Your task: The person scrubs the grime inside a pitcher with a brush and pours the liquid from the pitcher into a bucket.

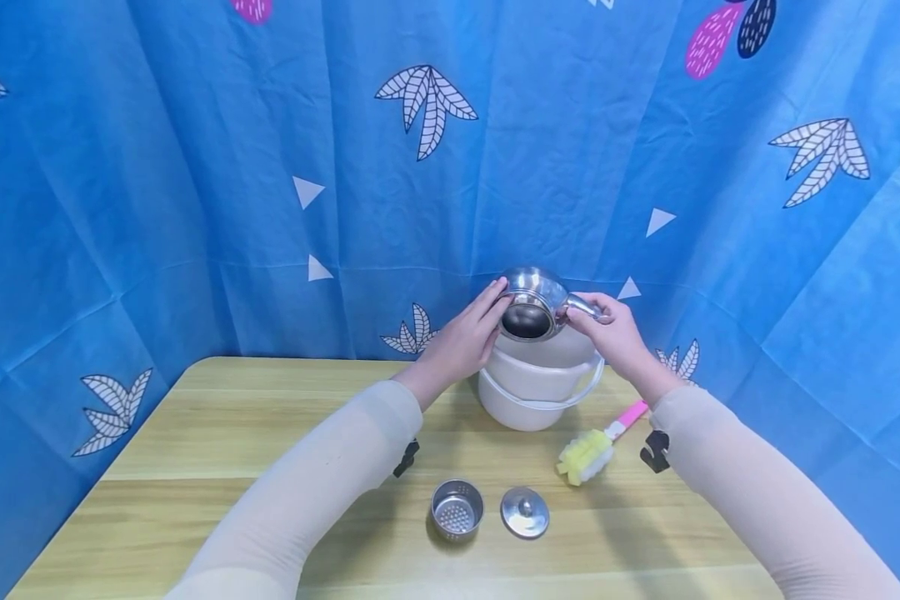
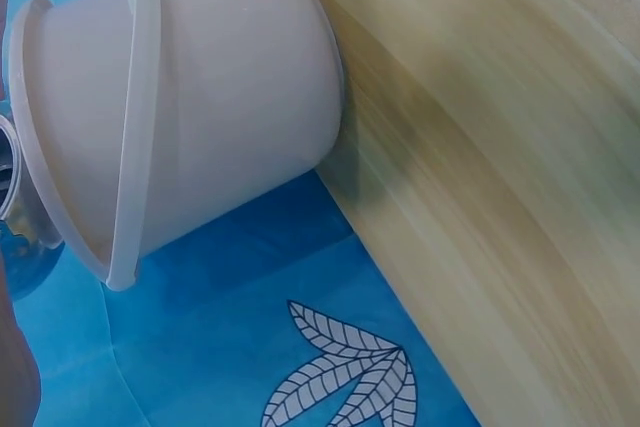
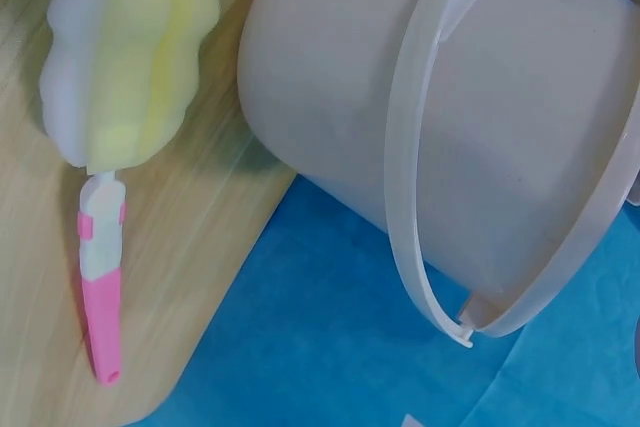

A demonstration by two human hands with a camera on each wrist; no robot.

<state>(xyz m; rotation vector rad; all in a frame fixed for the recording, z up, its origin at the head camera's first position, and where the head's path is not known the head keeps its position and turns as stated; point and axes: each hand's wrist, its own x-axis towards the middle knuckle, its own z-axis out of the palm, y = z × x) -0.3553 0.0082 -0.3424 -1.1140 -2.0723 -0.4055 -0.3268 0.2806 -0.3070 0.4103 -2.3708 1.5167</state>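
A shiny steel teapot point(image 1: 537, 286) with a stubby side handle point(image 1: 585, 306) is held up over a white bucket point(image 1: 521, 415), tilted so its dark round mouth faces me. My left hand point(image 1: 461, 342) holds the pot's left side, with fingers laid along the metal. On the other side, my right hand point(image 1: 611, 333) grips the handle. In the left wrist view the teapot point(image 2: 35, 237) shows only partly, at the left edge beside the bucket's rim. The bucket point(image 3: 330, 77) fills much of the right wrist view, its bail handle hanging down.
A perforated steel strainer cup point(image 1: 457, 510) and a round steel lid point(image 1: 525, 512) sit on the wooden table point(image 1: 270, 450) near me. A yellow-and-white sponge brush point(image 1: 587, 457) with a pink handle lies right of the bucket. Blue patterned curtain point(image 1: 420, 208) hangs behind the table.
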